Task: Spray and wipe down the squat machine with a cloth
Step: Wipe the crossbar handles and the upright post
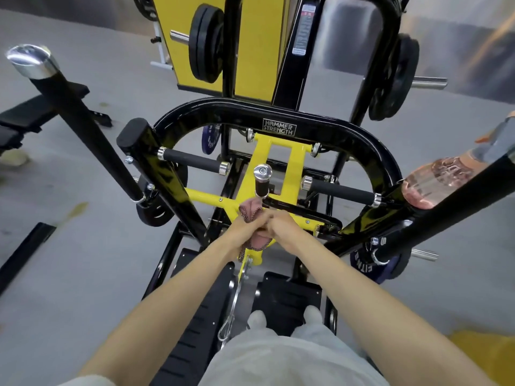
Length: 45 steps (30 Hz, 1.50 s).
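Narrow gaps open either side of the upright handle [262,178], short of the left grip [192,161] and right grip [341,190]. Beyond the handle the curved frame [223,110] bars the way. Far right of it sits the spray bottle [434,181]. Just below it the left hand [246,228] and right hand [282,227] clutch the cloth [250,211].

Pretty clearly a gym: a big black and yellow steel squat machine [278,129] with a Hammer Strength badge [279,127], round black weight plates [205,43] on chrome pegs, grey rubbery floor [83,246], and a black padded bench [33,112] off left.
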Tool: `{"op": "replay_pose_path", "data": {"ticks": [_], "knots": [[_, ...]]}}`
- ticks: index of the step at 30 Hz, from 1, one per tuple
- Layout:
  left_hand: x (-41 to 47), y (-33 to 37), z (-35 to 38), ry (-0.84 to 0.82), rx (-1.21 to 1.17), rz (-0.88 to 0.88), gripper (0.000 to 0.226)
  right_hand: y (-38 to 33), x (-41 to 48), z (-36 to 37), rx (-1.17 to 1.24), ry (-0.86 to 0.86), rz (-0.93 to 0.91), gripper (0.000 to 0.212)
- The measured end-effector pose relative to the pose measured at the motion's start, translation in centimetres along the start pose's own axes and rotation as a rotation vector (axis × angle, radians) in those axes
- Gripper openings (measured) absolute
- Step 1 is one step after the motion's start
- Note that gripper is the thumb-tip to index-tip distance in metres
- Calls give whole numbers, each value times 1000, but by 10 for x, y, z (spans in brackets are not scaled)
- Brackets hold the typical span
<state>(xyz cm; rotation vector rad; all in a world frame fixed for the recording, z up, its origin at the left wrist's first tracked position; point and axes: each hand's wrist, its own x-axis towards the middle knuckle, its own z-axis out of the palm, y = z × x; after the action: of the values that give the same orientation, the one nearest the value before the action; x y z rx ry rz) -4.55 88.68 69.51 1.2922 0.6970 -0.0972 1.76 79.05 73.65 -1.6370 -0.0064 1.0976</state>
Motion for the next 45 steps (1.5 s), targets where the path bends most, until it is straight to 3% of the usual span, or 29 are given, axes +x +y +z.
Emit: {"op": "replay_pose_path", "data": {"ticks": [2,5,6,8,14,19,23,25,29,32,34,36,39,42,45], "knots": [[6,-7,0,132,-112,-26,28,-1,3,-6,75,-6,-9,45],[22,-2,-4,508,-132,-147,17,0,10,-16,38,162,-28,43],[29,3,-4,562,-121,-138,15,0,12,-18,17,217,-28,41],[41,17,2,504,-128,-18,12,0,16,-22,31,263,-21,41],[63,18,24,381,-12,99,40,-2,22,-26,-36,288,8,39],[75,8,15,329,3,-61,26,19,27,-33,-187,332,46,38],[54,-15,31,97,346,-180,16,36,27,-43,-336,435,57,41],[38,-22,44,40,617,-71,18,42,24,-52,-396,482,65,41],[35,-14,49,118,1048,399,43,49,20,-66,-447,522,86,40],[50,3,50,246,1381,995,40,52,18,-74,-453,520,81,39],[62,8,48,315,1616,1133,23,54,17,-79,-457,509,89,39],[76,2,45,258,1794,1044,18,57,16,-82,-456,488,88,39],[85,-21,41,236,2016,772,16,60,17,-90,-458,466,84,42],[81,-28,50,357,1991,626,39,62,16,-101,-495,454,88,51],[77,-30,56,318,1980,491,49,63,16,-114,-519,471,110,55]]}}
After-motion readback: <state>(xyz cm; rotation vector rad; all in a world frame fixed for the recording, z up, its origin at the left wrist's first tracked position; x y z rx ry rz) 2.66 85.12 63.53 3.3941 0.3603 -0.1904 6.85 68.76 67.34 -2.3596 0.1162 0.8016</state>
